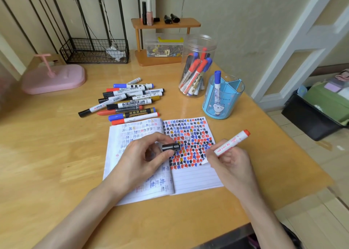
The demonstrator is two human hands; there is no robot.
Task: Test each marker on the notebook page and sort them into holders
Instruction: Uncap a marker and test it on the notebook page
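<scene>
An open lined notebook (196, 178) lies on the wooden table, its right page crowded with red, blue and black test marks. My right hand (229, 163) grips a white marker with a red end (231, 142), tip down on the right page at the end of the last row of marks. My left hand (143, 158) rests on the left page and pinches a black cap (171, 147). A pile of several markers (126, 101) lies beyond the notebook. A clear jar (197, 67) holds several markers. A blue divided holder (222, 97) holds one blue-capped marker (217, 82).
A pink stand (53, 78) sits at the far left, a black wire basket (94, 50) behind it. A small wooden shelf (164, 40) with bottles and a box of clips stands at the back. The table's right edge drops to the floor, where a black bin (309, 116) stands.
</scene>
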